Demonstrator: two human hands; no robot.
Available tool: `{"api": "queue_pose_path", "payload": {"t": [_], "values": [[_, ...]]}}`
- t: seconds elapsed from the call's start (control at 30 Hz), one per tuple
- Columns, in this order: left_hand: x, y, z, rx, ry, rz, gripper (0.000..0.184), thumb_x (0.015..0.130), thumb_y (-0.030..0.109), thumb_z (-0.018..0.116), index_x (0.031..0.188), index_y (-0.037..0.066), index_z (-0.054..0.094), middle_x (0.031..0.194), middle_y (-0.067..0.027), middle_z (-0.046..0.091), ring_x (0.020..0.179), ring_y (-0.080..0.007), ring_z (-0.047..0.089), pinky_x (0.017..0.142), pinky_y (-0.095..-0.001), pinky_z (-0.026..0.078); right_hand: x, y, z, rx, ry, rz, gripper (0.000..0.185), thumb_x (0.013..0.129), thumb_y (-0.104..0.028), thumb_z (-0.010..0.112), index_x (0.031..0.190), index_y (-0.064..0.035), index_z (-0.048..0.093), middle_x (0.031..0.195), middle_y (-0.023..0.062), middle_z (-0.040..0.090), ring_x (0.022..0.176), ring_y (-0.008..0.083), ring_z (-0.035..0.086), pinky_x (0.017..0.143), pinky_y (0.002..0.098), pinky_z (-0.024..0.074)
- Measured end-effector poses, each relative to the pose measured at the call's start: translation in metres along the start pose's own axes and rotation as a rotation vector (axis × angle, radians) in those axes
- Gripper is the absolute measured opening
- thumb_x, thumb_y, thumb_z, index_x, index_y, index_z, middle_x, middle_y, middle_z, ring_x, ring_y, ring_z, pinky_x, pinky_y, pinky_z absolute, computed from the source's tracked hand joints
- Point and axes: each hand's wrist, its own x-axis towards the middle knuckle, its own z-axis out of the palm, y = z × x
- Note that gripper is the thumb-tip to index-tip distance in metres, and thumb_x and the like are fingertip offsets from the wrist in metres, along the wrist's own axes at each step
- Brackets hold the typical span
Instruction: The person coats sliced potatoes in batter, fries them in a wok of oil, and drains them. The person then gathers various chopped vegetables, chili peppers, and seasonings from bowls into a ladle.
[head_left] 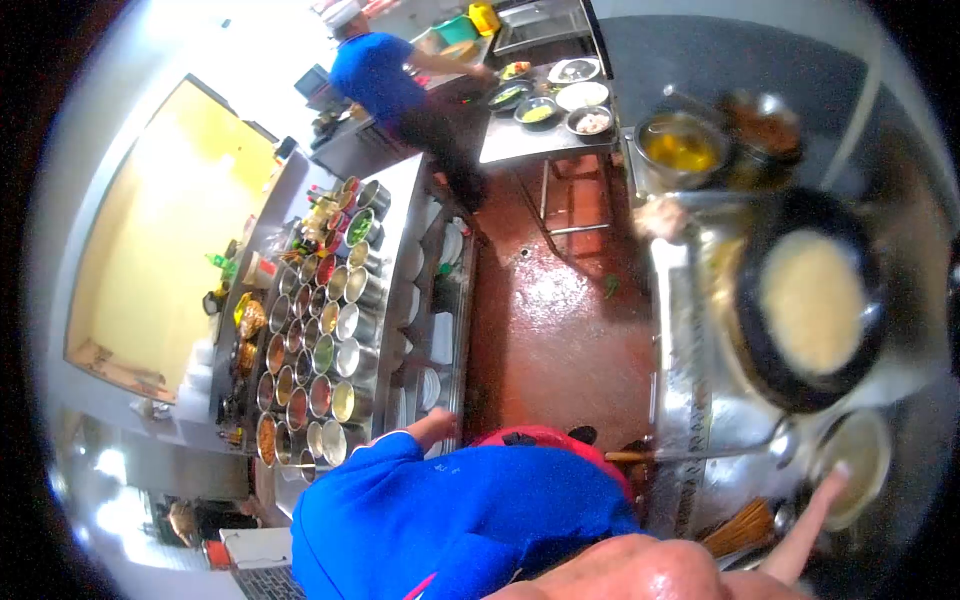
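Observation:
My right hand (837,482) reaches over a pale round basin (878,452) at the lower right. Its fingers are blurred, and whether they hold anything cannot be made out. A ladle (700,454) with a wooden handle lies across the stove edge, its bowl end close to that basin. Above the basin sits a large black wok (757,345) full of something pale, smeared by blur. On the other side of my blue shirt, my left hand (437,424) is near the edge of the steel counter. Its fingers are too small and unclear to read.
Several metal tins (343,400) of ingredients fill the left counter (405,190). Another person in blue (375,75) stands by a table (500,145) with bowls. Beyond the wok is a pot of yellow liquid (680,150). A bristle brush (742,528) lies beside my right arm.

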Motion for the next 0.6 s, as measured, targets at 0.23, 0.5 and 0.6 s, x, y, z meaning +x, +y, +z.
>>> {"api": "queue_pose_path", "payload": {"t": [0.23,0.5,0.6], "values": [[-0.031,0.032,0.011,-1.059,-0.004,-0.586,0.014,0.084,0.014,0.06,0.09,0.002,0.057,0.073,-0.015,0.058,0.063,-0.0329,0.062,0.053,-0.05,0.053,0.09,0.098,0.04,-0.218,0.096,-0.182,0.042,0.086,-0.018,0.057,0.124,0.0003,0.053,0.119,0.0197,0.059,0.107,0.0313,0.057,0.091,0.042,0.0459],[0.023,0.079,-0.059,-1.465,0.081,-0.638,0.024,0.082,0.004,0.059,0.105,0.003,0.055,0.08,-0.0111,0.059,0.065,-0.0297,0.061,0.053,-0.049,0.055,0.111,0.124,0.058,-0.271,0.061,-0.287,0.042,0.085,-0.014,0.056,0.124,0.0,0.054,0.122,0.02,0.056,0.111,0.0327,0.054,0.094,0.0424,0.0432],[0.024,0.032,-0.022,-1.646,-0.115,-0.54,0.023,0.083,0.005,0.057,0.106,0.003,0.055,0.081,-0.012,0.059,0.065,-0.0305,0.061,0.053,-0.0484,0.055,0.108,0.12,0.059,-0.271,0.035,-0.261,0.042,0.086,-0.015,0.054,0.126,-0.0001,0.052,0.125,0.0196,0.054,0.114,0.0327,0.052,0.096,0.0419,0.0412]]}}
